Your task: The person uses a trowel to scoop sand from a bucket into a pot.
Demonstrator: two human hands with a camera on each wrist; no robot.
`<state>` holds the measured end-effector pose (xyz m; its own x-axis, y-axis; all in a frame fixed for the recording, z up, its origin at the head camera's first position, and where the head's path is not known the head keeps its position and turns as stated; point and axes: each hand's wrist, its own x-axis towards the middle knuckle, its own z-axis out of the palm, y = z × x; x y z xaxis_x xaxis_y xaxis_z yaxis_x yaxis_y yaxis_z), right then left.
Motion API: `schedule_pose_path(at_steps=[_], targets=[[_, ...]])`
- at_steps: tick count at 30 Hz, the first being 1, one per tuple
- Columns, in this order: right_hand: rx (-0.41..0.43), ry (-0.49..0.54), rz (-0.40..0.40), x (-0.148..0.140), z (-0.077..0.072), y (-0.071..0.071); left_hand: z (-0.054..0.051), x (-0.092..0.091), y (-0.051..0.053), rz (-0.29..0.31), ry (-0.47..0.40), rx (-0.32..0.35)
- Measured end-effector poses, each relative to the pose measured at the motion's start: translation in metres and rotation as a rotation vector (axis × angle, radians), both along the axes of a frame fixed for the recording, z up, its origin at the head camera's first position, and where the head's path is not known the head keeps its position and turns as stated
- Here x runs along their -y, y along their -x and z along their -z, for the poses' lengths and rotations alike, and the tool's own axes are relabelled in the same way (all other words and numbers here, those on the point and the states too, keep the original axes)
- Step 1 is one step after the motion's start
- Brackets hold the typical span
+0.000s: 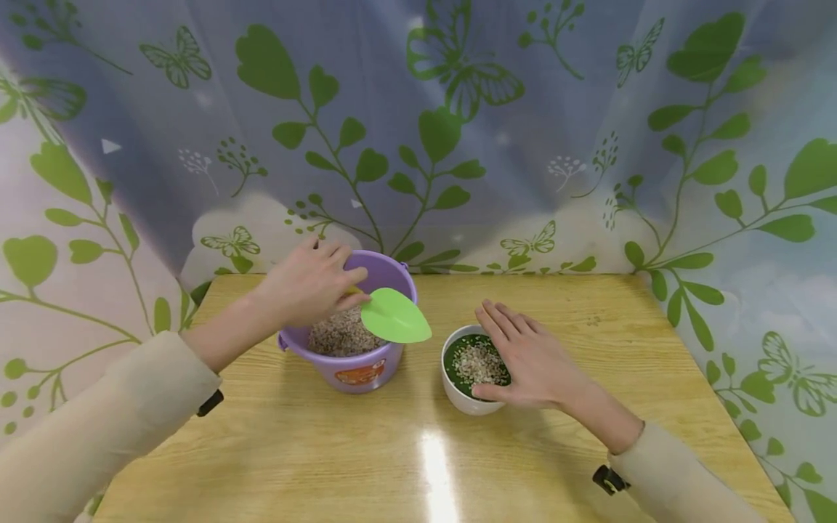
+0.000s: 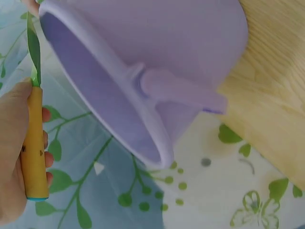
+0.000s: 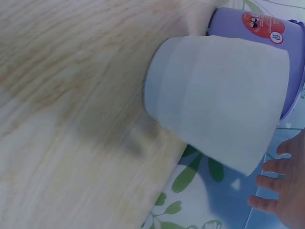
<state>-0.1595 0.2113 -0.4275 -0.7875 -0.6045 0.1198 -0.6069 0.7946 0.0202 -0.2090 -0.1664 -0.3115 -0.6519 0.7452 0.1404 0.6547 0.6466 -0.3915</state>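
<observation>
My left hand point(image 1: 310, 283) grips a small trowel by its yellow handle point(image 2: 34, 143), its green blade point(image 1: 396, 317) over the right rim of a purple bucket point(image 1: 362, 369). Pale grainy material point(image 1: 343, 334) lies inside the bucket. To its right stands a white pot point(image 1: 472, 407) with a green inside surface and a heap of similar grains point(image 1: 479, 363) in the middle. My right hand point(image 1: 532, 363) is over the pot's right side, fingers extended; whether it touches the rim cannot be told. In the right wrist view its fingers point(image 3: 269, 183) show beyond the white pot point(image 3: 219, 95).
Both containers stand on a light wooden table point(image 1: 340, 450). Behind it and at both sides hangs a curtain point(image 1: 405, 145) printed with green leaves and butterflies, close to the table's back edge. The bucket's folded lilac handle point(image 2: 186, 90) shows in the left wrist view.
</observation>
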Motion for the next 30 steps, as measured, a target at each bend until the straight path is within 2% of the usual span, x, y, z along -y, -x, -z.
schedule_pose_path(at_steps=[6, 17, 22, 30], targets=[[-0.005, 0.000, -0.019, 0.017, -0.007, 0.006, -0.011, 0.015, 0.002, -0.011, -0.005, -0.023], [-0.043, 0.016, -0.056, 0.051, -0.020, 0.012, -0.015, 0.032, 0.005, 0.013, 0.037, -0.098], [-0.036, -0.001, -0.049, 0.062, -0.028, 0.013, -0.013, 0.035, 0.009, 0.018, 0.079, -0.110], [-0.046, -0.001, -0.051, 0.079, -0.034, 0.016, -0.005, 0.038, 0.024, 0.053, 0.134, -0.159]])
